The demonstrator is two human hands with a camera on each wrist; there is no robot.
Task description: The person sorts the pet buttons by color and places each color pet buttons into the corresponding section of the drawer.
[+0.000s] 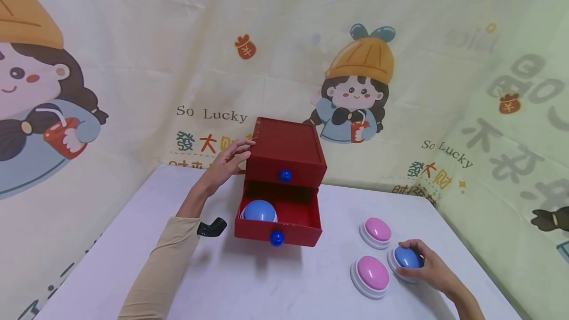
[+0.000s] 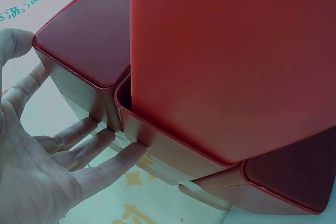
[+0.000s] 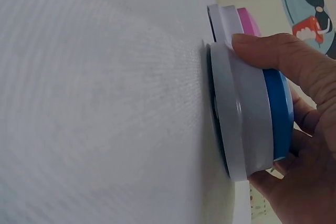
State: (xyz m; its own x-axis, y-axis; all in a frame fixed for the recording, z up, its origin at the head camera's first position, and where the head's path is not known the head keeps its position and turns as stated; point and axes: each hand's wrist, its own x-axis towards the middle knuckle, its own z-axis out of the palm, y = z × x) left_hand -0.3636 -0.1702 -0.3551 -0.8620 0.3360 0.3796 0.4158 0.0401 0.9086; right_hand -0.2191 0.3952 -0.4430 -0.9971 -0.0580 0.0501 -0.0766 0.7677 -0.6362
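My right hand (image 1: 428, 266) grips a blue dome push button (image 1: 408, 258) with a white base, at the right of the table. In the right wrist view the thumb and fingers span the white rim of this blue button (image 3: 247, 108). My left hand (image 1: 225, 162) touches the left side of a red two-drawer box (image 1: 289, 142), its fingers spread along the wall in the left wrist view. The lower drawer (image 1: 306, 211) is pulled out, and another blue button (image 1: 260, 210) sits in its left part. The upper drawer, with a blue knob (image 1: 285, 176), is closed.
Two pink buttons with white bases, one farther back (image 1: 378, 230) and one nearer (image 1: 372, 273), stand just left of the right hand. The white table (image 1: 213, 280) runs back to a printed cloth (image 1: 275, 83) behind the box.
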